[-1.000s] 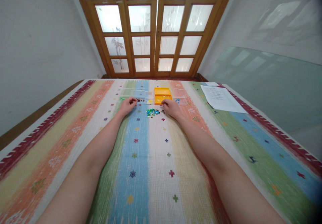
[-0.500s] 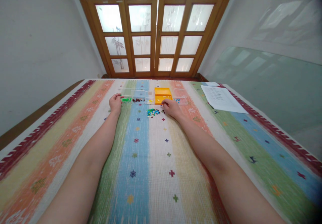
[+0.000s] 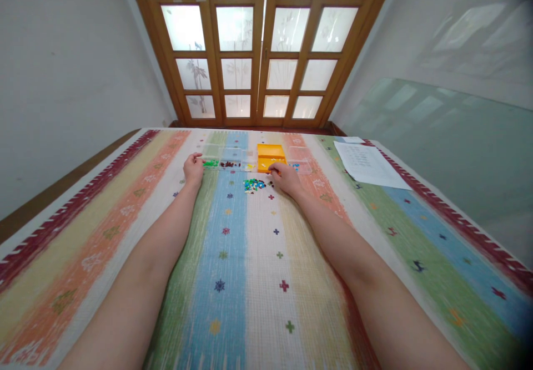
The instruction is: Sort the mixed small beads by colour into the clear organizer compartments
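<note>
My left hand (image 3: 193, 169) is at the left end of the row of boxes, its fingers bent together beside a clear box of green pieces (image 3: 211, 163). Whatever is between those fingertips is too small to make out. My right hand (image 3: 285, 178) is closed in a pinch at the front right corner of an open yellow box (image 3: 271, 151), which has a few pale pieces in it. The fingers hide what they hold, if anything. Just left of the right hand, a mixed pile of small coloured pieces (image 3: 254, 185) lies on the cloth.
Between the hands are clear boxes with dark brown pieces (image 3: 230, 165) and yellow pieces (image 3: 250, 166). Blue pieces (image 3: 295, 166) sit in another clear box right of the yellow one. A printed paper sheet (image 3: 366, 165) lies farther right on the striped tablecloth (image 3: 258, 281).
The whole view has shifted slightly. Both hands keep about the same places beside the boxes, and the pile looks the same.
</note>
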Action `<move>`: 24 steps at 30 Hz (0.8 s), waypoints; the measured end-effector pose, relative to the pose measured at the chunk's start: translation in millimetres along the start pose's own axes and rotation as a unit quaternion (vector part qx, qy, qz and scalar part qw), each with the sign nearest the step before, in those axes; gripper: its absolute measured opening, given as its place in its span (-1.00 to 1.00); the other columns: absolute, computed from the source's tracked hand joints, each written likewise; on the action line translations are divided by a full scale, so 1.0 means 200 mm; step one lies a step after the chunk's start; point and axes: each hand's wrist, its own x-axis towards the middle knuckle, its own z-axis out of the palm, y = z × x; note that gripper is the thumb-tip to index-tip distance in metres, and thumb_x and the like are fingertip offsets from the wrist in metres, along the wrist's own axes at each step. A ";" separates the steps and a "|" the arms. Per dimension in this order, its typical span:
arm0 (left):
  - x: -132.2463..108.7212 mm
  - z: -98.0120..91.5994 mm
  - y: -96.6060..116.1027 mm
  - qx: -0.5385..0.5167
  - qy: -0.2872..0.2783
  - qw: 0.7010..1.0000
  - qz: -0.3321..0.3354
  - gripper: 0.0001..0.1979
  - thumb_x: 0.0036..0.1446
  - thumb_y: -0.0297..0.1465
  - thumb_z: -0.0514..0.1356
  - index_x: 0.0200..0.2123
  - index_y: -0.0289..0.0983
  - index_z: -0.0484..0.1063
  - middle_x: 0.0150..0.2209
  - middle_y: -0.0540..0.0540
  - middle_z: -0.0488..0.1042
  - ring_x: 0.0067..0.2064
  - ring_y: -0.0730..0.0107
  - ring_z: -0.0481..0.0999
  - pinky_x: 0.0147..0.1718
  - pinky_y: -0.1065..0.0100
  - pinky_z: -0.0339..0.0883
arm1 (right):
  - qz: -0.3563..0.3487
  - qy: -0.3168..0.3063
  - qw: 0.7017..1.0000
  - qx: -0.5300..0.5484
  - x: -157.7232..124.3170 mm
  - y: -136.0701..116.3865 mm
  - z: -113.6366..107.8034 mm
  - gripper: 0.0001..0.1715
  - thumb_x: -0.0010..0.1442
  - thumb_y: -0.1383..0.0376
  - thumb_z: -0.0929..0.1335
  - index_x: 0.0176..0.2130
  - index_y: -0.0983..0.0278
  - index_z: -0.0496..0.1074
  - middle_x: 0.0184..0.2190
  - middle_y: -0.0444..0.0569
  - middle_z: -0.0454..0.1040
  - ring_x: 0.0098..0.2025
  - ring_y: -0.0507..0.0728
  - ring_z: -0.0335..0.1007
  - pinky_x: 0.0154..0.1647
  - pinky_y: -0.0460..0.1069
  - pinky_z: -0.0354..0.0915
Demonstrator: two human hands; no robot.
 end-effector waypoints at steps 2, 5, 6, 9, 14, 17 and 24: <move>0.00 0.00 0.00 0.003 -0.006 1.000 0.003 -0.58 0.06 -0.41 0.06 -0.03 -0.28 0.50 -0.25 -0.11 0.59 -0.49 0.39 0.39 -0.47 0.38 0.25 | -0.013 -0.016 1.000 0.014 0.00 -0.02 -0.01 -0.72 0.25 0.35 0.29 -0.16 0.22 0.59 -0.20 -0.02 0.62 -0.17 0.17 0.48 -0.09 0.01 0.30; 0.00 0.01 -0.01 0.011 -0.017 1.000 0.012 -0.60 0.07 -0.39 0.06 -0.04 -0.26 0.50 -0.28 -0.09 0.58 -0.47 0.38 0.41 -0.45 0.38 0.25 | -0.034 -0.087 0.995 0.047 -0.01 -0.04 -0.02 -0.76 0.23 0.32 0.31 -0.22 0.23 0.59 -0.29 -0.07 0.60 -0.26 0.12 0.46 -0.18 -0.03 0.28; 0.00 0.01 -0.01 0.016 -0.020 1.000 0.016 -0.60 0.07 -0.39 0.06 -0.04 -0.26 0.51 -0.29 -0.09 0.57 -0.47 0.37 0.41 -0.44 0.37 0.25 | -0.039 -0.120 0.990 0.057 -0.01 -0.04 -0.03 -0.77 0.20 0.32 0.31 -0.24 0.23 0.58 -0.32 -0.09 0.59 -0.29 0.11 0.44 -0.22 -0.05 0.26; -0.01 0.02 -0.01 0.032 -0.022 0.999 0.037 -0.61 0.08 -0.38 0.06 -0.06 -0.25 0.53 -0.30 -0.08 0.58 -0.45 0.36 0.41 -0.43 0.36 0.26 | -0.045 -0.187 0.978 0.076 -0.01 -0.05 -0.04 -0.79 0.11 0.35 0.33 -0.27 0.22 0.56 -0.39 -0.13 0.54 -0.35 0.07 0.39 -0.31 -0.08 0.21; -0.03 0.02 0.01 0.043 -0.032 0.996 0.065 -0.63 0.10 -0.38 0.06 -0.07 -0.25 0.54 -0.30 -0.08 0.59 -0.44 0.36 0.43 -0.41 0.37 0.27 | -0.034 -0.222 0.971 0.083 -0.01 -0.06 -0.05 -0.78 0.06 0.31 0.39 -0.22 0.22 0.54 -0.44 -0.17 0.48 -0.42 0.03 0.30 -0.40 -0.09 0.13; -0.04 0.02 0.03 0.048 -0.040 0.996 0.063 -0.64 0.11 -0.38 0.07 -0.07 -0.25 0.54 -0.30 -0.08 0.59 -0.43 0.36 0.43 -0.40 0.38 0.28 | -0.038 -0.227 0.970 0.080 -0.01 -0.06 -0.05 -0.77 0.08 0.29 0.39 -0.20 0.22 0.53 -0.45 -0.18 0.46 -0.43 0.03 0.27 -0.40 -0.09 0.12; -0.05 0.02 0.06 0.053 -0.051 0.996 0.059 -0.65 0.12 -0.40 0.07 -0.07 -0.26 0.54 -0.30 -0.09 0.59 -0.43 0.37 0.43 -0.39 0.38 0.28 | -0.051 -0.220 0.968 0.106 -0.01 -0.03 -0.03 -0.78 0.16 0.27 0.35 -0.20 0.21 0.57 -0.46 -0.17 0.45 -0.41 0.04 0.28 -0.37 -0.08 0.14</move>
